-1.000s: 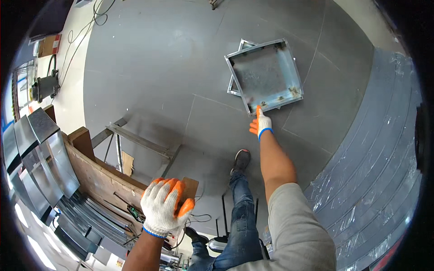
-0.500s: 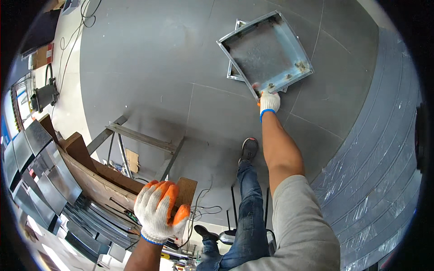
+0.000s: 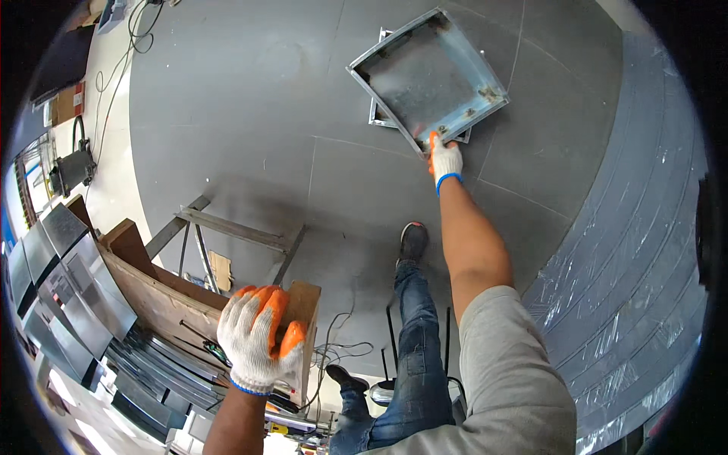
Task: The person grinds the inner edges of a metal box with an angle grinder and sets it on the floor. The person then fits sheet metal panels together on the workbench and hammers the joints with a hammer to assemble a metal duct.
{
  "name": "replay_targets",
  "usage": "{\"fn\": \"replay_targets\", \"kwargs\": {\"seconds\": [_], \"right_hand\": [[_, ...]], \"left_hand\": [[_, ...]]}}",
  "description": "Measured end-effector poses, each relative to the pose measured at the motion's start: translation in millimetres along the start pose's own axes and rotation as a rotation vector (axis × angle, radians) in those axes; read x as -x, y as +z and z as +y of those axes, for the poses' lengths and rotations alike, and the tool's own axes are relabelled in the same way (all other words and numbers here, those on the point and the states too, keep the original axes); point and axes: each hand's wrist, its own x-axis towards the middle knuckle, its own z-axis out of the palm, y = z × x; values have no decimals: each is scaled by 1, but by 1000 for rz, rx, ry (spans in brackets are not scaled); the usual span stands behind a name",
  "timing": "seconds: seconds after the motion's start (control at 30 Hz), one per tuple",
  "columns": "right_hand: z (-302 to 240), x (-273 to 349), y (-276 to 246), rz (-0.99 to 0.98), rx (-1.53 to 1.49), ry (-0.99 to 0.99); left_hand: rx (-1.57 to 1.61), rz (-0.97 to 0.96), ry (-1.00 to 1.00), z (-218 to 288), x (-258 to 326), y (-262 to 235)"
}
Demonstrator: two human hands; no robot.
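A square grey metal tray (image 3: 432, 80) with raised rims and brownish patches at its corners lies askew over another metal frame (image 3: 377, 114), which it mostly hides, on the floor ahead. My right hand (image 3: 446, 155), in a white glove with orange palm coating, is closed on the tray's near edge, thumb over the rim. In a matching glove, my left hand (image 3: 258, 334) hovers at or over the end of a wooden bench (image 3: 174, 287). Its fingers are loosely curled with the thumb apart, and nothing shows in it. Whether it touches the wood I cannot tell.
A metal stand (image 3: 239, 227) juts out beside the bench. Flat metal sheets (image 3: 76, 269) and long metal strips (image 3: 163, 364) lie at the left. Plastic-wrapped grey sheeting (image 3: 622, 288) covers the right side. Cables (image 3: 334, 349) trail near my feet; a black stool (image 3: 383, 394) stands close by.
The whole view has shifted slightly, with the tray and right hand now a little higher and farther left in it. My right thumb shows more plainly over the rim.
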Motion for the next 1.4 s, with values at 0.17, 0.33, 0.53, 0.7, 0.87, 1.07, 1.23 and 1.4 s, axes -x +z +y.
{"fn": "replay_targets", "kwargs": {"seconds": [0.17,0.33,0.53,0.7,0.87,1.07,1.23,1.4], "right_hand": [[44,124,-51,-107,280,-194],[104,243,-161,-653,130,156],[155,331,-287,-662,309,223],[169,379,-356,-591,187,259],[175,432,-389,-468,-57,215],[207,518,-375,-500,-187,171],[251,600,-345,-597,-142,11],[328,629,-317,-567,349,-383]], "left_hand": [[-47,57,-27,1,11,-2],[-74,97,-17,4,15,-2],[-147,78,-78,12,21,-5],[-44,-5,-166,17,24,-22],[286,301,-52,94,82,-40],[436,120,327,209,266,-44],[546,-112,306,204,464,-35],[708,1,-161,145,635,-41]]}}
